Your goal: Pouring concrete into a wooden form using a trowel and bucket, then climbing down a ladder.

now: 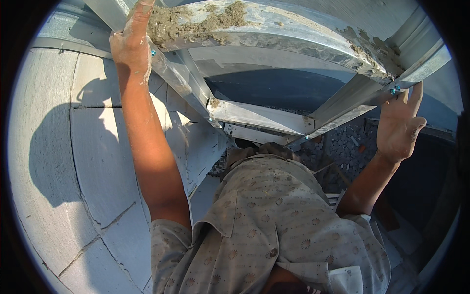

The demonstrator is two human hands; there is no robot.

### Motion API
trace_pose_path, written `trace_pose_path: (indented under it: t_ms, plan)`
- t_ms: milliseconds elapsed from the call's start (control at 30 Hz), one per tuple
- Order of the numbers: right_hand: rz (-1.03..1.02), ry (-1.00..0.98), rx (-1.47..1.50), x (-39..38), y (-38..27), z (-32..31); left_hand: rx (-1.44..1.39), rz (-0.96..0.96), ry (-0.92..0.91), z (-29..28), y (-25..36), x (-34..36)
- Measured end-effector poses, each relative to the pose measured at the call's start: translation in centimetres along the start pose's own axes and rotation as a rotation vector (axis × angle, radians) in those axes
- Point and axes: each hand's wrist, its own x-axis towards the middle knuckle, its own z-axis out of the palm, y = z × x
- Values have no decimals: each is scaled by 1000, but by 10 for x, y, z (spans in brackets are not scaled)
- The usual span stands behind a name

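Observation:
A silvery metal ladder (264,41) rises in front of me, its curved top rung crusted with grey mortar (196,24). My left hand (131,49) is at the top of the ladder's left rail, closed around it with the thumb pointing up; the other fingers are mostly hidden. On the right side, my right hand (397,125) has its palm toward me and thumb apart. Its fingers stretch up, partly behind the right rail (426,59), near a small bolt (394,89). Lower down, a pale rung (262,116) spans the two rails.
A wall of large pale blocks (103,161) with dark joints fills the left, crossed by my shadow. Far below, rubble (345,147) with broken pieces lies at the ladder's right. A dark blue surface (274,88) shows between the rungs.

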Motion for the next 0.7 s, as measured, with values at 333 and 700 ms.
trace_pose_path:
  t_ms: [333,700]
  plan:
    - [23,-24,104,-8,15,4,109,-89,55,-16,-20,4]
    - [77,58,11,-6,0,-1,51,-11,61,-5,-4,4]
